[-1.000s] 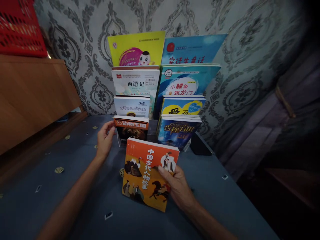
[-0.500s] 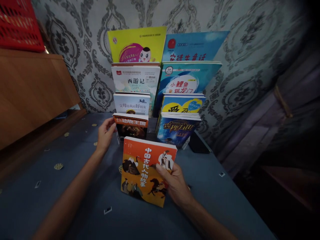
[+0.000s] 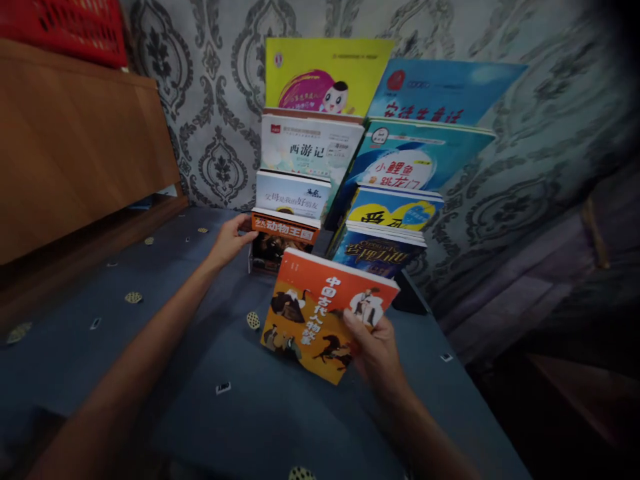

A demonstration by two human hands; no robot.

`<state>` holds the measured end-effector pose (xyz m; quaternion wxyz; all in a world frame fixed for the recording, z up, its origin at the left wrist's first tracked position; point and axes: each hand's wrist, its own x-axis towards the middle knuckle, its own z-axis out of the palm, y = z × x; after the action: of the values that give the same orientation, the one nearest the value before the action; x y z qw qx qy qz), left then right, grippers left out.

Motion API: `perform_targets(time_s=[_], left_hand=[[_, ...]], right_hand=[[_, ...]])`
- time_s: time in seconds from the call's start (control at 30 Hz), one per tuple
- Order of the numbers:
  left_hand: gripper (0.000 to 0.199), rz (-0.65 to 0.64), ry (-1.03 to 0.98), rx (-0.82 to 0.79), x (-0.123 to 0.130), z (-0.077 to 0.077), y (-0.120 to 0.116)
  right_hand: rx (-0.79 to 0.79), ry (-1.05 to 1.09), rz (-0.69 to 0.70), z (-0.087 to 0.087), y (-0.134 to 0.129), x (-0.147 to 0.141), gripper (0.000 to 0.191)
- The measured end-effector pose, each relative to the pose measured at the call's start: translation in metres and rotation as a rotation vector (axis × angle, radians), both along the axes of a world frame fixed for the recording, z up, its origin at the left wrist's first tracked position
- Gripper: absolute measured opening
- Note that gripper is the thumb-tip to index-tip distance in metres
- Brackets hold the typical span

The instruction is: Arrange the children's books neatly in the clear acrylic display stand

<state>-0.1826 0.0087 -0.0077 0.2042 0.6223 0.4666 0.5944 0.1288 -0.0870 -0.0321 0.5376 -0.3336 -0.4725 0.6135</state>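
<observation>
My right hand [image 3: 377, 350] grips an orange book [image 3: 320, 320] by its right side, thumb on the front cover, in front of the rack. At the left edge of a dark book with an orange title band [image 3: 284, 247], the fingers of my left hand [image 3: 233, 239] are bent against it; its fingertips are partly hidden. Behind that book stand a pale blue book [image 3: 293, 193], a white book [image 3: 310, 147] and a yellow-green one [image 3: 325, 73]. The right column holds a dark blue book [image 3: 377, 252], a yellow and blue one [image 3: 395, 208], a teal one [image 3: 420, 157] and a tall blue one [image 3: 450, 90].
The rack stands on a blue-grey patterned tablecloth [image 3: 190, 347] against a patterned wall. A wooden cabinet [image 3: 85, 147] with a red basket [image 3: 75, 27] on top is at the left. A dark flat object [image 3: 411, 293] lies right of the rack; a curtain [image 3: 545, 267] hangs at the right.
The view has shifted, so the rack and books appear further right. The orange book in my right hand is tilted more clockwise. My left hand remains at the dark book's edge.
</observation>
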Motion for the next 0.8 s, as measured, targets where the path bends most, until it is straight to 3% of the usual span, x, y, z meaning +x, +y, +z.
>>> perform_targets(time_s=[0.17, 0.43, 0.6, 0.8], left_hand=[[0.034, -0.127, 0.060, -0.044, -0.012, 0.007, 0.007], [0.033, -0.184, 0.010, -0.059, -0.009, 0.010, 0.008], [0.047, -0.144, 0.034, -0.125, -0.007, 0.008, 0.001], [0.045, -0.182, -0.013, -0.145, -0.010, 0.005, 0.001]], right_hand=[[0.115, -0.034, -0.211, 0.007, 0.008, 0.012, 0.038], [0.343, -0.100, -0.289, 0.030, 0.017, 0.013, 0.028], [0.519, -0.140, -0.287, 0.042, 0.043, -0.012, 0.027], [0.686, -0.177, -0.195, 0.058, 0.089, -0.055, 0.025]])
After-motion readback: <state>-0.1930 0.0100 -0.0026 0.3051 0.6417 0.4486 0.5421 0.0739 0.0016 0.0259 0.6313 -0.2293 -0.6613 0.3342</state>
